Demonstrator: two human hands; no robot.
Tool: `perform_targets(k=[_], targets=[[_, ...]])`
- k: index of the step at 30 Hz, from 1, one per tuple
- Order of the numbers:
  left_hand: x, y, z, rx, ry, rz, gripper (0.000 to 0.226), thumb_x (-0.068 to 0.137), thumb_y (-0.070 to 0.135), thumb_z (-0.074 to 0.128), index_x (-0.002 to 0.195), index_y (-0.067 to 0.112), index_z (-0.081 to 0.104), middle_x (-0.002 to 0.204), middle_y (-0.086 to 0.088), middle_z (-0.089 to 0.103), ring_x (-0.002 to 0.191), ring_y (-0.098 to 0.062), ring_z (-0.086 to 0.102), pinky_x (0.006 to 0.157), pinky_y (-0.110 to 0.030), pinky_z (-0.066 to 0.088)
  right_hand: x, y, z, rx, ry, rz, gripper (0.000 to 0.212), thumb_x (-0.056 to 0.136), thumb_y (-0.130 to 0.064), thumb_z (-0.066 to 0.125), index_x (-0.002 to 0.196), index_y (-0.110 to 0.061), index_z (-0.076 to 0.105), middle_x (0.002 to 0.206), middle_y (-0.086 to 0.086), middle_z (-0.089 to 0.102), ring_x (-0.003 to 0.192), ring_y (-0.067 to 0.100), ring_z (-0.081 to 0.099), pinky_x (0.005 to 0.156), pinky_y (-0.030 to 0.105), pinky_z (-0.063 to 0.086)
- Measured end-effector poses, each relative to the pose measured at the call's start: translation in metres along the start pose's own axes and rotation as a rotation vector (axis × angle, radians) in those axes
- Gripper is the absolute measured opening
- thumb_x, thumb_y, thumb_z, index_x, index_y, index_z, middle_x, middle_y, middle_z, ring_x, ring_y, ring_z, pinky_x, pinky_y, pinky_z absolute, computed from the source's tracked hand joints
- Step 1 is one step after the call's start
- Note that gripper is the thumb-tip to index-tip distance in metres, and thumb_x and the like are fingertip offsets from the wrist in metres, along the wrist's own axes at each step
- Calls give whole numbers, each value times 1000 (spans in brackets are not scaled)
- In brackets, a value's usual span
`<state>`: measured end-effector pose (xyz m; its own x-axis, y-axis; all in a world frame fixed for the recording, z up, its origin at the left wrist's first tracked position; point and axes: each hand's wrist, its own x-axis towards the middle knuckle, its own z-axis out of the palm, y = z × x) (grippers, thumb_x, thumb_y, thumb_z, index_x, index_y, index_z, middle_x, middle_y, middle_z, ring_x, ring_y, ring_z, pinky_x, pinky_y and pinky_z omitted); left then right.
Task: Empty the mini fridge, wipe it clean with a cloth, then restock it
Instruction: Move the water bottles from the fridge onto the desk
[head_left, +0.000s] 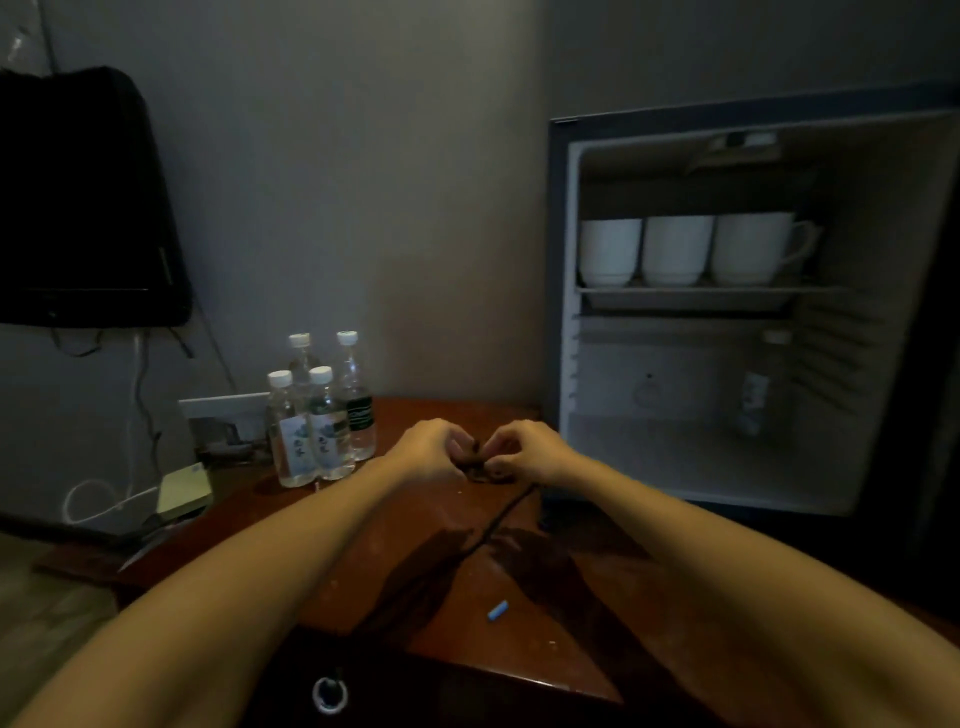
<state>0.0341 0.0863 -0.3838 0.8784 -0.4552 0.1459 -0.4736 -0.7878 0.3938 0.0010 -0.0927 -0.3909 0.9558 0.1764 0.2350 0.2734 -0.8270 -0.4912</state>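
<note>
Four water bottles (317, 421) stood grouped at the back left of the wooden table (441, 545), touching one another. Mini fridge (563, 312) sat at the table's right, door open. Three white cups (675, 249) lined its upper shelf (691, 293) side by side; one bottle (756, 395) stood upright in the lower compartment, near the right wall. Left hand (431, 452) and right hand (524, 449) met over the table's middle, just left of the fridge, fingers of both curled and pinching a small dark thing (480, 465); its identity could not be told. Small blue piece (497, 610) lay on the table nearer the camera. Yellow pad (184, 491) lay left of the bottles.
</note>
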Motion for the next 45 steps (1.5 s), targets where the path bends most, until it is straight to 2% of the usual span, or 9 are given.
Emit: perform_targets(k=[8, 15, 19, 21, 30, 33, 39, 43, 45], targets=[[44, 130, 47, -116, -138, 180, 59, 76, 15, 82, 130, 10, 59, 117, -6, 68, 102, -19, 65, 86, -27, 53, -71, 92, -84, 65, 118, 228, 23, 88, -23, 70, 107, -12, 73, 107, 4, 71, 96, 13, 63, 85, 26, 46], [92, 207, 102, -340, -204, 183, 60, 78, 10, 79, 132, 7, 53, 115, -7, 62, 94, -15, 59, 66, -16, 49, -108, 183, -133, 78, 322, 418, 30, 94, -21, 62, 120, -9, 65, 121, 9, 66, 111, 21, 61, 87, 25, 45], [118, 233, 121, -466, -118, 164, 65, 75, 3, 78, 134, 8, 52, 130, -12, 57, 115, -26, 58, 98, -33, 48, -100, 212, -154, 45, 452, 477, 33, 98, -15, 53, 128, -4, 58, 130, 17, 60, 120, 30, 56, 94, 29, 42], [128, 243, 127, -473, -88, 177, 72, 74, 5, 80, 138, 10, 48, 133, -11, 55, 120, -27, 56, 100, -33, 46, -89, 218, -164, 27, 545, 506, 34, 97, -13, 54, 128, -2, 57, 131, 21, 58, 121, 34, 54, 96, 33, 41], [161, 238, 146, -585, -93, 177, 91, 73, 13, 83, 148, 20, 32, 135, -6, 47, 120, -26, 51, 95, -31, 49, -53, 221, -204, -273, 769, 318, 46, 95, -11, 50, 141, -7, 42, 151, 21, 27, 124, 39, 44, 97, 36, 40], [164, 225, 149, -662, -109, 155, 89, 72, 6, 82, 146, 18, 34, 137, -13, 45, 123, -32, 47, 100, -45, 48, -42, 224, -212, -289, 698, 265, 47, 96, -11, 49, 142, -5, 41, 148, 22, 34, 129, 38, 40, 102, 34, 36], [172, 196, 152, -584, -49, 197, 81, 80, 4, 76, 147, 21, 33, 133, -7, 48, 123, -23, 49, 93, -23, 45, -24, 242, -216, -314, 625, 329, 42, 95, -11, 51, 135, 1, 47, 137, 23, 49, 123, 40, 46, 100, 39, 36], [169, 193, 149, -631, -65, 195, 89, 73, 10, 82, 147, 20, 33, 132, -7, 48, 111, -16, 47, 94, -26, 45, -19, 247, -208, -190, 711, 323, 55, 90, -12, 63, 141, -6, 44, 142, 17, 46, 129, 35, 44, 102, 38, 40], [166, 193, 151, -662, -83, 169, 91, 73, 10, 82, 148, 20, 32, 134, -9, 48, 113, -18, 47, 98, -32, 46, -22, 246, -198, -20, 792, 270, 59, 86, -9, 68, 140, -6, 44, 136, 6, 49, 124, 23, 47, 97, 28, 40]])
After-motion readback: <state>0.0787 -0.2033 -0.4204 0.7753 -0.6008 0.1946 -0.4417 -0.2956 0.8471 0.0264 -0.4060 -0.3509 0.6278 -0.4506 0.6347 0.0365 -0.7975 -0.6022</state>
